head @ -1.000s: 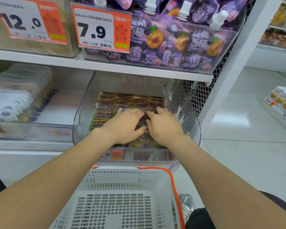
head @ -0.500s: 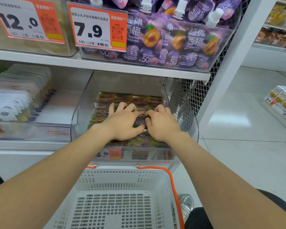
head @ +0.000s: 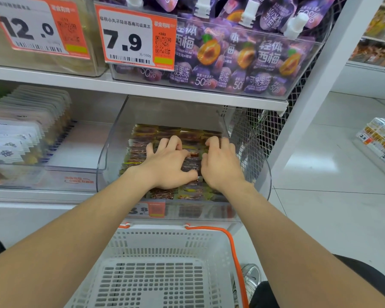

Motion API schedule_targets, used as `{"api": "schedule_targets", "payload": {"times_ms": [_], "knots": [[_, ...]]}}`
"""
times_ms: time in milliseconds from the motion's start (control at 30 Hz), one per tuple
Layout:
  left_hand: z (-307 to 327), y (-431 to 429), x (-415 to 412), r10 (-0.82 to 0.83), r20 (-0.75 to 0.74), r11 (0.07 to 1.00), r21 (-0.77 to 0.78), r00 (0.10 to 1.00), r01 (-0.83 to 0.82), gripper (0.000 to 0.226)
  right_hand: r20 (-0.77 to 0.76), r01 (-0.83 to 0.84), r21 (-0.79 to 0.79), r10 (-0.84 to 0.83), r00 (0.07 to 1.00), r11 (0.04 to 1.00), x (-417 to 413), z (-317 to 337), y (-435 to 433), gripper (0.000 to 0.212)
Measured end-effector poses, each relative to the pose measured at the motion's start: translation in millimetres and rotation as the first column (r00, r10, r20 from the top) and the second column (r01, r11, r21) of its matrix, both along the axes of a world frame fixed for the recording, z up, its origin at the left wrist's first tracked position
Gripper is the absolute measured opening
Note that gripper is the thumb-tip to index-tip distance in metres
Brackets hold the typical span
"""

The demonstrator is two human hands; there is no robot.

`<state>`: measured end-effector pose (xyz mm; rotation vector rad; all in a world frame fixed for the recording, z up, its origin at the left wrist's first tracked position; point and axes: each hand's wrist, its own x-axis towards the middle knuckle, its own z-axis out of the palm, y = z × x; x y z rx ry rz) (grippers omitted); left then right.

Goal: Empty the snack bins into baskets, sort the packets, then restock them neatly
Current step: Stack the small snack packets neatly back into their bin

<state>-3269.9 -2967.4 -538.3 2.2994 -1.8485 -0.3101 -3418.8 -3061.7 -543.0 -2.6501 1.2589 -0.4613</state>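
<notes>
Barely started: my left hand (head: 169, 166) and right hand (head: 222, 167) both curl around snack packets (head: 140, 150) in the full clear bin (head: 111, 156), nothing in the basket (head: 165, 232) yet.

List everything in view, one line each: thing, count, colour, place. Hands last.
Clear bin: one, transparent, lower shelf, centre.
Snack packets: many, brown and yellow-green, rowed inside that bin.
Basket: one, white with orange handle, below the bin.
Jelly pouches: several, purple, above, right.
Price tags: two, orange-white, above, left and centre.
White packets: many, left of the clear bin.
Left hand: on the snack packets, fingers curled into them.
Right hand: likewise, beside the left.
</notes>
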Motion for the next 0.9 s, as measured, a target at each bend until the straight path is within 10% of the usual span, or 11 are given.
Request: {"api": "schedule_targets", "payload": {"times_ms": [233, 400, 900], "knots": [[-4.4, 13.1, 17.9, 0.033, -0.014, 0.998, -0.048, 0.999, -0.033, 0.073, -0.324, 0.042, 0.254, 0.044, 0.945, 0.966, -1.8, -5.6, -8.0, 0.085], [-11.5, 14.1, 32.6, 0.158, 0.104, 0.962, 0.208, 0.982, -0.177, 0.089, -0.434, 0.048, 0.342, 0.113, 0.894, 0.938, -2.0, 9.6, -6.8, 0.091], [-18.0, -1.8, 31.8, 0.220, 0.099, 0.942, 0.239, 0.971, -0.238, 0.083, -0.412, -0.161, 0.070, 0.175, 0.894, 0.985, 44.4, -12.7, -34.0, 0.079]]}}
